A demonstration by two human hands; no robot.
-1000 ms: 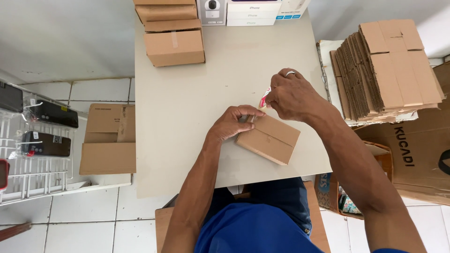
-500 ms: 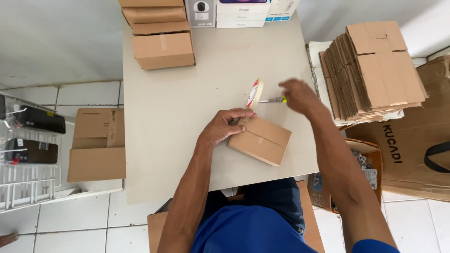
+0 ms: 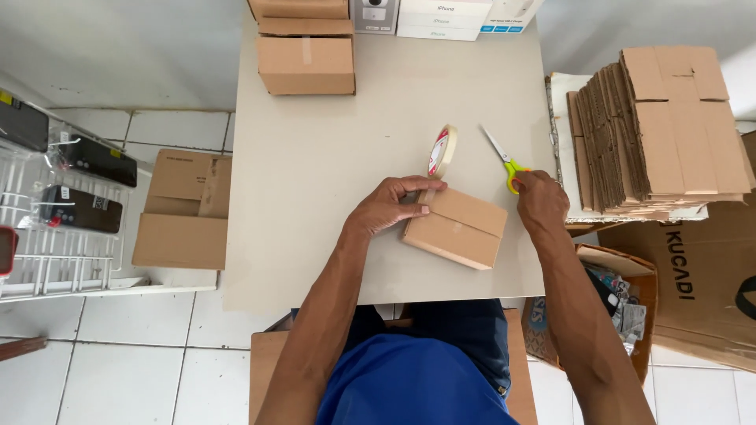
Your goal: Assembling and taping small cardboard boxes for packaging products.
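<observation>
From the head view I look straight down on a pale beige bench point(image 3: 315, 181) standing on a white tiled floor point(image 3: 142, 330). At its far edge sit closed cardboard boxes point(image 3: 305, 64) and a row of white product boxes point(image 3: 441, 20). On the floor to the left there is a folded carton point(image 3: 183, 211) and a white wire rack point(image 3: 47, 236) carrying dark packaged items. To the right, beside the bench, a tall stack of flat cartons point(image 3: 669, 130) stands on edge, with a brown bag point(image 3: 701, 275) and an open box of mixed goods point(image 3: 614, 299) below it.

Near the bench's front edge lies the small box point(image 3: 461, 228), tilted. My left hand point(image 3: 390, 206) rests on its upper left corner, fingers pressing a strip of tape down there. The tape roll point(image 3: 442, 151) stands upright just beyond, its strip running to the box. My right hand point(image 3: 542, 201) is clenched around the yellow-green handles of the scissors point(image 3: 504, 157), blades pointing away, just right of the box. Nothing lies between the hands and the box
</observation>
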